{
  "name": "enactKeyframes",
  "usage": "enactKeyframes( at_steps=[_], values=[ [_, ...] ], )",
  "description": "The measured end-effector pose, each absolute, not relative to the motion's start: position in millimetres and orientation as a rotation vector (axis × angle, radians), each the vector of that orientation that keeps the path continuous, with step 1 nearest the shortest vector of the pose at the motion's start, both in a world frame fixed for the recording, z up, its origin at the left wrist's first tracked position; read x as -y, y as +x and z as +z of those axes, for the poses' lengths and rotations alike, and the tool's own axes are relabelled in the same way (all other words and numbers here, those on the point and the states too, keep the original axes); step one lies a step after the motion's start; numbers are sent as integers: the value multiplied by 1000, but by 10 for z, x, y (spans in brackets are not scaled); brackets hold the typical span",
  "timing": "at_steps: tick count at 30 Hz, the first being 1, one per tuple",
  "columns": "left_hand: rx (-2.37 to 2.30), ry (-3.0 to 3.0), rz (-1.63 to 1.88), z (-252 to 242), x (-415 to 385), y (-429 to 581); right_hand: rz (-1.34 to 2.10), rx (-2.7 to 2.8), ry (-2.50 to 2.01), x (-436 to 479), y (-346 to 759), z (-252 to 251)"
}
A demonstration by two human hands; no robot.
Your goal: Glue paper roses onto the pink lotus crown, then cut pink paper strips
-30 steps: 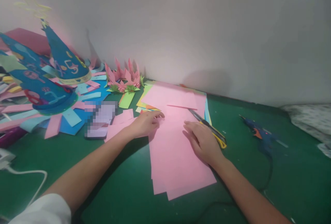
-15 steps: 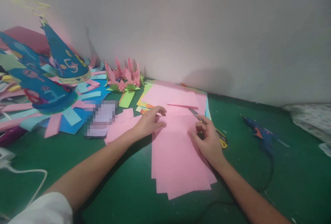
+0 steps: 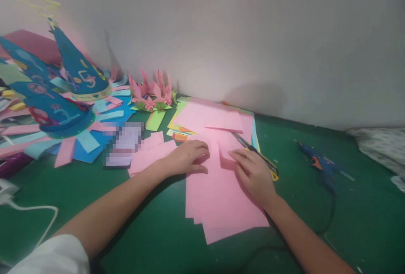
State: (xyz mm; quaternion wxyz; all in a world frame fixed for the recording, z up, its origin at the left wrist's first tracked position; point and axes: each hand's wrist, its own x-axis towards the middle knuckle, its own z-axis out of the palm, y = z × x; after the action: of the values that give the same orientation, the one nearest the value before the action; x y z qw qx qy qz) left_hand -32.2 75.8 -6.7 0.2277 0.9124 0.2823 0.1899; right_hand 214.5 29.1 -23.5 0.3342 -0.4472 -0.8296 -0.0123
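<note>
Several pink paper sheets point(image 3: 228, 202) lie overlapping on the green table in front of me. My right hand point(image 3: 253, 172) pinches a pink sheet of paper point(image 3: 225, 153) between thumb and fingers, with its left edge raised above the stack. Over the stack's left edge is my left hand point(image 3: 190, 158), fingers bent and thumb apart, nothing visible in its grasp. Just beyond my right hand lies a utility knife point(image 3: 267, 162) with a black and yellow handle, its blade end against the paper.
A glue gun point(image 3: 319, 160) lies at the right. Coloured sheets point(image 3: 209, 113) are piled behind my hands. To the left are a pixelated phone point(image 3: 125, 145), pink paper pieces point(image 3: 152, 151), a pink paper crown point(image 3: 152, 92) and blue cone hats point(image 3: 79, 67). A white cable point(image 3: 34, 209) runs at lower left.
My right hand has closed on a pink sheet and raised its edge. My left hand has shifted slightly right and nearer to me. The sheets' near edges have changed position.
</note>
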Motion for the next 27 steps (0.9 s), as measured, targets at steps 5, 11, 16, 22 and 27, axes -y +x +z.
enactKeyframes(
  at_steps=[5, 11, 16, 22, 27],
  values=[
    [-1003, 2471, 524, -95, -732, -309, -31, 2364, -985, -213, 2046, -212],
    [-945, 2479, 502, -121, -777, -411, -23, 2559, -811, -156, 1960, -226],
    [-906, 2501, 442, -107, -793, -461, 13, 2603, -731, -142, 1942, -245],
    [-854, 2525, 370, -84, -788, -467, 133, 2641, -736, -125, 1938, -206],
    [-832, 2522, 333, -43, -786, -477, 219, 2725, -747, -111, 1959, -158]
  ],
)
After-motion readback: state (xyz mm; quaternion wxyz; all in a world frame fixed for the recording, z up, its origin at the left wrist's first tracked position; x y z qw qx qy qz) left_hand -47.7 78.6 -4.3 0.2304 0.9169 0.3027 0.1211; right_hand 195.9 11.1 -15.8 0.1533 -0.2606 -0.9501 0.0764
